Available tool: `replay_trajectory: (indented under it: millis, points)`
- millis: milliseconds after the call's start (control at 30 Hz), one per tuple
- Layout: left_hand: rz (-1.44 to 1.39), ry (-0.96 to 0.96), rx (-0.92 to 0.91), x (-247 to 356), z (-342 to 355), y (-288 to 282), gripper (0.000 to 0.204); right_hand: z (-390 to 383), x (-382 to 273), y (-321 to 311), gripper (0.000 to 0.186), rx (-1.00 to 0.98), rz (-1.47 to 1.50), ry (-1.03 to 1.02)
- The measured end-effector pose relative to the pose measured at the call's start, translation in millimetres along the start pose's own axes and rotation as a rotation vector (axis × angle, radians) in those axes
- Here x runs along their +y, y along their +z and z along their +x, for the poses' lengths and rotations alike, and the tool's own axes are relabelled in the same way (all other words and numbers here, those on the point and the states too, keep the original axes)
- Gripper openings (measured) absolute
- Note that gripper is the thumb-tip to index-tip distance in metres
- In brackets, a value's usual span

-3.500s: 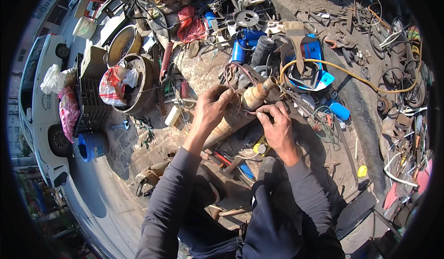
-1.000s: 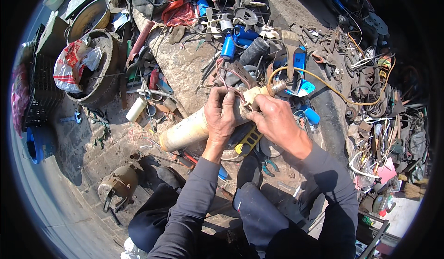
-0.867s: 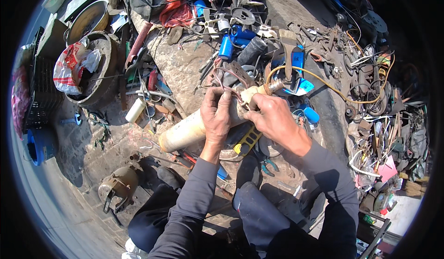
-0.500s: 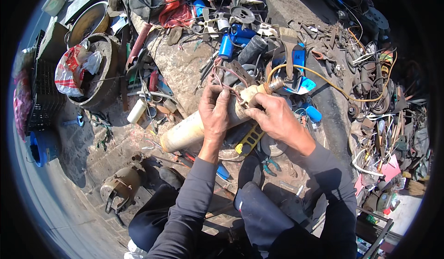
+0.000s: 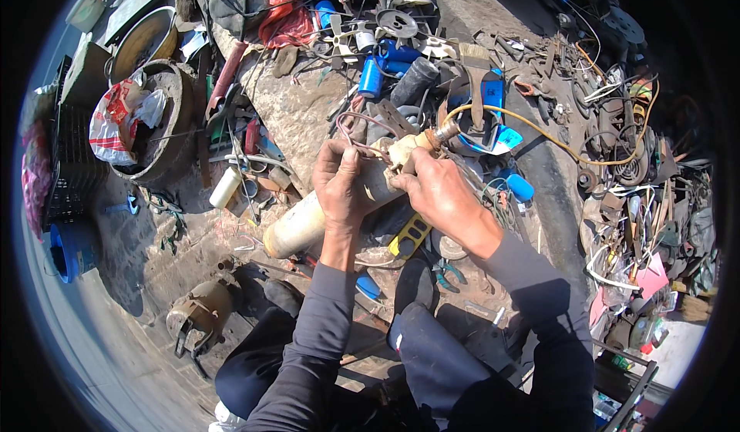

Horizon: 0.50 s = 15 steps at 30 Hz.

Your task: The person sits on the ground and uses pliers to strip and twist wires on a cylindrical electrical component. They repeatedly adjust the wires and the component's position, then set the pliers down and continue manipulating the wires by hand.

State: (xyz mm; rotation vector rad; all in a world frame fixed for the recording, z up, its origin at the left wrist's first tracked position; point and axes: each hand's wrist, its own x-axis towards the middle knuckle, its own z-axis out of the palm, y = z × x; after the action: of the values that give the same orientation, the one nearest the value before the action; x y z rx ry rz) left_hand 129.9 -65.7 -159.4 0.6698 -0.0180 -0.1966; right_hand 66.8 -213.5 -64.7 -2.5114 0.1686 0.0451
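A long off-white cylinder (image 5: 297,228) lies slantwise in front of me, its lower end to the left. Its far right end carries a cream-coloured head (image 5: 407,148) and a ribbed metal fitting (image 5: 445,133). From beside that head rises a loop of reddish-brown wire (image 5: 344,126). My left hand (image 5: 338,189) is closed over the cylinder, thumb and forefinger pinching the wire near the head. My right hand (image 5: 447,197) is closed too, fingertips pressed together at the head's near side; what they grip there is hidden.
A yellow slotted tool (image 5: 410,235) and teal-handled pliers (image 5: 449,275) lie below the cylinder. Beyond it are a brush (image 5: 475,73) and blue cylinders (image 5: 371,76). Scrap is heaped at right; a round tub (image 5: 181,124) stands at left, a rusty motor-like body (image 5: 204,309) lower left.
Both hands have shifted a little to the left, and the cylinder's head has moved left with them. The wire loop has swung left and opened wider.
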Motion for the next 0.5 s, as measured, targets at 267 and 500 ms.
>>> replay_trajectory:
  millis: [267,500]
  points:
    - [0.197,0.007,-0.053,-3.3,1.4,-9.1,0.015,-12.4,8.6,2.0,0.037,0.096,0.265,0.089]
    - [0.378,0.078,-0.069,0.5,-8.8,8.2,0.019,-14.2,12.9,3.2,0.029,0.121,0.221,-0.041]
